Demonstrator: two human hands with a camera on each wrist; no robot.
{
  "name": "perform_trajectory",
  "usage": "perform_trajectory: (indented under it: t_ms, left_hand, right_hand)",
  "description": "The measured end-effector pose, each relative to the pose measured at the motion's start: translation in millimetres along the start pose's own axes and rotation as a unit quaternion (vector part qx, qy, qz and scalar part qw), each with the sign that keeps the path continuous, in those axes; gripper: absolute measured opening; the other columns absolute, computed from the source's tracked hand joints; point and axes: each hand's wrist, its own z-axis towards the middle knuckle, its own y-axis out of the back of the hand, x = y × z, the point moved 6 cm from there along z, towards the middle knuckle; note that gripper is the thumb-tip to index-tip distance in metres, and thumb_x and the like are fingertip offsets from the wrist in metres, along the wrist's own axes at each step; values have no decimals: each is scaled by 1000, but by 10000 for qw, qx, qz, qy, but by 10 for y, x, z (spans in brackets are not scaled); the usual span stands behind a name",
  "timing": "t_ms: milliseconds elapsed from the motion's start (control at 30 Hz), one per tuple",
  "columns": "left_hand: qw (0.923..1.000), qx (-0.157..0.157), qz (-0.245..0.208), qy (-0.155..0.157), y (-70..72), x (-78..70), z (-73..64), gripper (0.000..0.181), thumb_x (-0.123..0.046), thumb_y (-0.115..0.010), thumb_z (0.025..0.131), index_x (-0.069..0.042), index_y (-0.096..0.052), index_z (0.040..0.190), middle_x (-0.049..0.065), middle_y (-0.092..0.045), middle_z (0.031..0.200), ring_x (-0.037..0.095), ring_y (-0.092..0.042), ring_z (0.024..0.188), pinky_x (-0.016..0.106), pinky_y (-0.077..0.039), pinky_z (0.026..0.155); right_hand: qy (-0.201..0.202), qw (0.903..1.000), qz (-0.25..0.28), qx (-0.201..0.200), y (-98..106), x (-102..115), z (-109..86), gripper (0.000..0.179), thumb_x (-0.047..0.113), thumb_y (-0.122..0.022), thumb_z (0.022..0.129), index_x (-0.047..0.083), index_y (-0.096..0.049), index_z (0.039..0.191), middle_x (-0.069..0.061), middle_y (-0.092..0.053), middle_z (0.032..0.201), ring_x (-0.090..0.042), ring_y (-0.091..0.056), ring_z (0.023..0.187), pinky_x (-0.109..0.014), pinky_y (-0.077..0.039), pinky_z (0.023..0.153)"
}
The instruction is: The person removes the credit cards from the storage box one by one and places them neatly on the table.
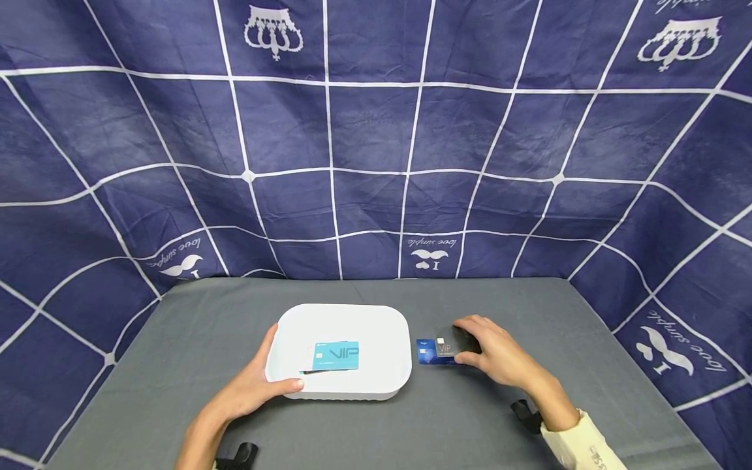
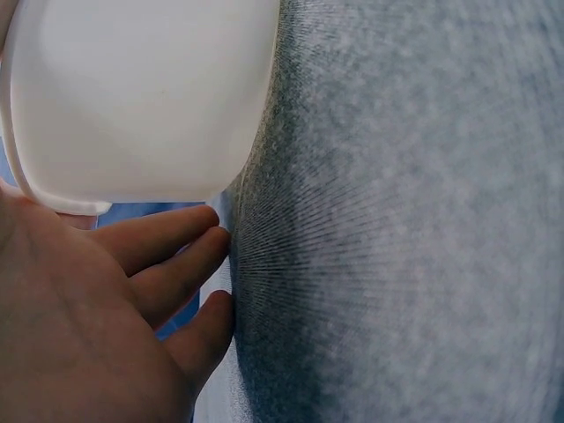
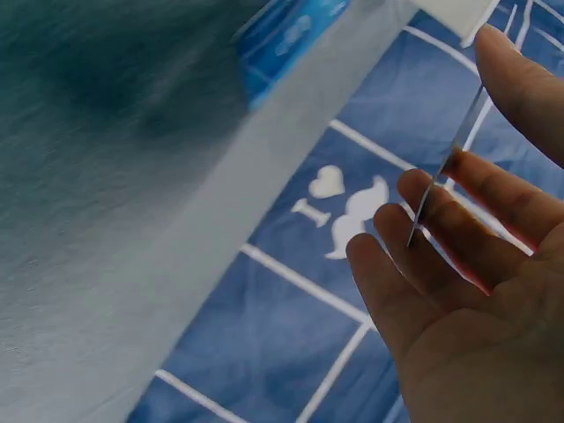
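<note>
A black VIP card (image 1: 448,342) is pinched between the thumb and fingers of my right hand (image 1: 499,352). In the right wrist view the black card (image 3: 448,167) shows edge-on. It overlaps a dark blue card (image 1: 429,352) lying on the grey cloth; the blue card (image 3: 286,44) shows at the top of the right wrist view. To the left stands a shallow white box (image 1: 376,320), with a light blue VIP card (image 1: 336,356) on top of other cards inside. My left hand (image 1: 258,375) grips its left end, thumb on the front rim, fingers along the side.
Grey cloth (image 1: 458,424) covers the table under everything. A navy curtain with white lines (image 1: 376,130) hangs behind and at both sides. Black wrist straps show on the left wrist (image 1: 241,455) and the right wrist (image 1: 525,416).
</note>
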Motion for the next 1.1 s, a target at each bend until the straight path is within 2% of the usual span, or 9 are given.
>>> perform_trajectory:
  t_ms: [133, 200, 367, 433, 467, 600, 800, 933, 1100]
  left_hand:
    - [9999, 9, 29, 133, 10, 12, 0, 118, -25, -83, 78, -9, 2, 158, 20, -11, 161, 38, -18, 142, 53, -20, 109]
    - [9998, 0, 17, 176, 21, 19, -12, 118, -24, -83, 78, -9, 3, 158, 21, -10, 161, 39, -17, 142, 59, -19, 107]
    - [9999, 39, -39, 156, 13, 27, -23, 117, -24, -83, 79, -10, 2, 158, 19, -11, 162, 36, -19, 142, 35, -24, 108]
    - [9999, 49, -37, 148, 5, 25, -17, 117, -24, -83, 79, -10, 2, 158, 19, -11, 162, 36, -18, 142, 35, -23, 108]
    - [9999, 46, -27, 142, 3, 24, -13, 117, -24, -83, 79, -10, 2, 158, 19, -11, 162, 36, -18, 142, 35, -23, 109]
    - [10000, 31, 21, 90, -5, 7, 13, 118, -23, -83, 78, -10, 3, 158, 20, -9, 162, 39, -15, 143, 58, -18, 108]
    - [9999, 27, 38, 96, -10, -3, 29, 120, -24, -84, 77, -8, 3, 158, 22, -8, 161, 41, -14, 143, 63, -16, 107]
    - [10000, 11, 60, 63, -8, -2, 26, 119, -24, -84, 77, -9, 2, 158, 22, -10, 161, 39, -15, 143, 57, -18, 109]
    - [10000, 6, 26, 44, -3, 13, 6, 117, -25, -83, 78, -10, 1, 158, 20, -12, 161, 37, -17, 143, 24, -22, 106]
  right_hand:
    - [-159, 9998, 88, 118, -38, -200, -32, 52, 17, -83, 79, -1, -62, 123, -8, -64, 115, -29, -59, 107, -50, -45, 90]
    - [-279, 9994, 164, 157, -71, -314, -39, 51, 17, -83, 80, -3, -62, 122, -11, -65, 115, -31, -59, 106, -51, -45, 89]
    - [-645, 9966, 329, 405, -147, -550, -97, 52, 17, -81, 82, -7, -61, 123, -15, -64, 116, -35, -58, 107, -53, -44, 89]
    - [-736, 9953, 370, 516, -173, -602, -120, 53, 17, -80, 82, -7, -60, 124, -17, -63, 117, -37, -58, 109, -53, -44, 89]
    - [-753, 9949, 375, 558, -186, -623, -127, 53, 17, -80, 82, -8, -60, 124, -17, -63, 117, -37, -58, 109, -53, -44, 89]
    - [-843, 9936, 409, 623, -209, -688, -136, 52, 15, -80, 82, -9, -60, 124, -20, -62, 118, -39, -57, 110, -54, -44, 90]
    - [-831, 9932, 405, 705, -222, -732, -172, 50, 13, -81, 80, -8, -61, 120, -20, -62, 115, -38, -58, 106, -53, -44, 88]
    - [-895, 9924, 372, 759, -236, -745, -200, 49, 14, -82, 80, -6, -62, 120, -16, -62, 114, -36, -57, 105, -52, -44, 87]
    - [-939, 9916, 406, 794, -264, -742, -208, 48, 14, -82, 79, -4, -63, 119, -17, -58, 116, -39, -52, 107, -55, -42, 88]
